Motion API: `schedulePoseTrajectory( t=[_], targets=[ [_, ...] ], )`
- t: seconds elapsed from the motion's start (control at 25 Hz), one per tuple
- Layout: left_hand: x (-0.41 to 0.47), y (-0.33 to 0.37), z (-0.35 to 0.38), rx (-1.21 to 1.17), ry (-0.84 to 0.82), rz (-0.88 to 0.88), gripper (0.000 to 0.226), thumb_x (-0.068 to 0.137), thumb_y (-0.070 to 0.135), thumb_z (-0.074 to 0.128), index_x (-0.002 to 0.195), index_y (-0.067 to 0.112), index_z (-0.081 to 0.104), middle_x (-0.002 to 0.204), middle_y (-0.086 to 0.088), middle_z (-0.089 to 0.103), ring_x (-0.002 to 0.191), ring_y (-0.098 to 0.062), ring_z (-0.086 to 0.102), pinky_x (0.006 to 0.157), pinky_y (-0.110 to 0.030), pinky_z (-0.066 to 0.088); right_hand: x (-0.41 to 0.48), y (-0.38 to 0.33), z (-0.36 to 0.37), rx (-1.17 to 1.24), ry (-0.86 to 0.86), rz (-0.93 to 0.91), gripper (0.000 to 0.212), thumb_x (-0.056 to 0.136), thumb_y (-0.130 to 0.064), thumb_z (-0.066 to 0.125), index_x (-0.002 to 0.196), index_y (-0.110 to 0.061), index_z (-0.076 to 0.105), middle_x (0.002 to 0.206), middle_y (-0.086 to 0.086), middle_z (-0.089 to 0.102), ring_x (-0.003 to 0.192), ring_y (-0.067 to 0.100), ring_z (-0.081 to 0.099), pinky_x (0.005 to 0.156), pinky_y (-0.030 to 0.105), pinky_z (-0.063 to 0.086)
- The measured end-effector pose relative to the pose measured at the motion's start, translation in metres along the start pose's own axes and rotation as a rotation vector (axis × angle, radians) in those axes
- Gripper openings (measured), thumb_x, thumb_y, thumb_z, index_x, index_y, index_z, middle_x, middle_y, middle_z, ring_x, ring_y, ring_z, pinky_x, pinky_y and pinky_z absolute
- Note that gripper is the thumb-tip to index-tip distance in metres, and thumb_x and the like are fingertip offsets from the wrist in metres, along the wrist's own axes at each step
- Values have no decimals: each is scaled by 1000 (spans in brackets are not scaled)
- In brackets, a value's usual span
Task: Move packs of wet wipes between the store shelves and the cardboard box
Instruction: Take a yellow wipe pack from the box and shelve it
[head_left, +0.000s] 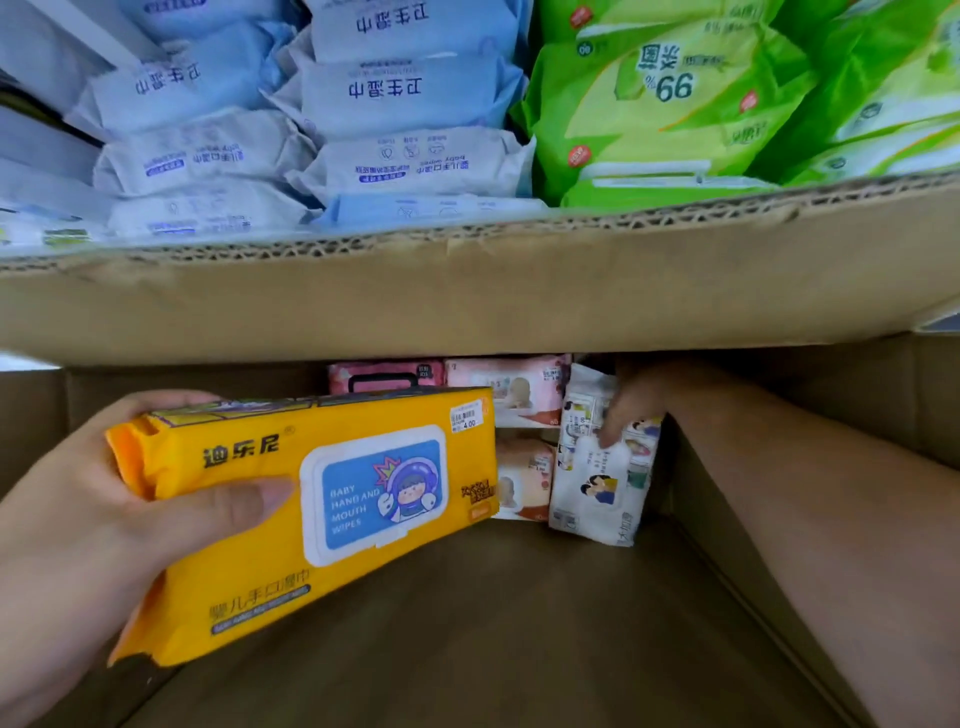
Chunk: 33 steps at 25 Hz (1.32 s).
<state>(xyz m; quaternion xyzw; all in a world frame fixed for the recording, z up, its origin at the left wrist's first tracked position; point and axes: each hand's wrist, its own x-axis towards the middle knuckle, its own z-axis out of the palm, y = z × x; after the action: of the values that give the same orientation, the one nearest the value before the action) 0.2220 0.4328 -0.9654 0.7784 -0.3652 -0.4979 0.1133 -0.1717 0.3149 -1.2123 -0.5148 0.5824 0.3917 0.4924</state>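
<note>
A yellow pack (260, 571) is being held inside the cardboard box (467, 301), above its floor, with the left hand (78, 519) clamped round its end. A white pack (597, 499), upright by the far wall, is being pinched at the top by the right hand (634, 405).

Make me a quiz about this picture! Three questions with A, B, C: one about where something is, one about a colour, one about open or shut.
1. Where is the white pack? A in the box; B on a chair; C in a bag.
2. What colour is the pack in the left hand? A red; B yellow; C black.
3. The yellow pack's lid is: A torn off; B flipped open; C shut.
Answers: 1 A, it stands on the box floor; 2 B, its wrapper is yellow; 3 C, the lid lies flat.
</note>
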Motion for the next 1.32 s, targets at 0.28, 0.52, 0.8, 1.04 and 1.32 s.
schedulePoseTrajectory(
  t=[0.28,0.52,0.8,1.04,1.32],
  targets=[
    [-57,97,11,-249,-58,-117,108,-2,64,93,101,47,67,94,4,80,77,-24,79,62,-50,62,-117,-12,42,-49,331,-70,104,61,-44,87,145,-16,32,139,12,44,128,34,45,100,40,47],
    [-127,154,-44,-231,-65,-79,102,20,48,101,115,39,64,104,2,79,87,-31,78,74,-58,62,-290,25,27,717,435,-96,76,53,-41,91,118,-22,55,116,-4,64,105,17,62,91,37,54],
    [-254,252,-168,-342,-24,62,91,43,27,99,126,32,61,112,0,77,96,-33,76,81,-59,61,-555,18,3,1299,542,-318,47,71,-4,85,112,-22,72,105,0,78,97,26,75,88,51,59],
    [-345,332,-278,-536,-15,377,91,36,27,99,121,23,67,108,-10,77,85,-32,78,63,-50,62,-746,-1,-17,1528,675,-613,58,72,-7,80,127,-15,64,117,10,74,104,36,72,78,51,62],
    [-451,426,-378,-729,-84,826,56,50,12,83,105,18,73,89,-7,80,72,-28,78,50,-40,61,-917,-22,-86,1406,894,-1100,55,67,1,68,121,-8,67,114,19,74,92,35,75,65,44,62]
  ],
)
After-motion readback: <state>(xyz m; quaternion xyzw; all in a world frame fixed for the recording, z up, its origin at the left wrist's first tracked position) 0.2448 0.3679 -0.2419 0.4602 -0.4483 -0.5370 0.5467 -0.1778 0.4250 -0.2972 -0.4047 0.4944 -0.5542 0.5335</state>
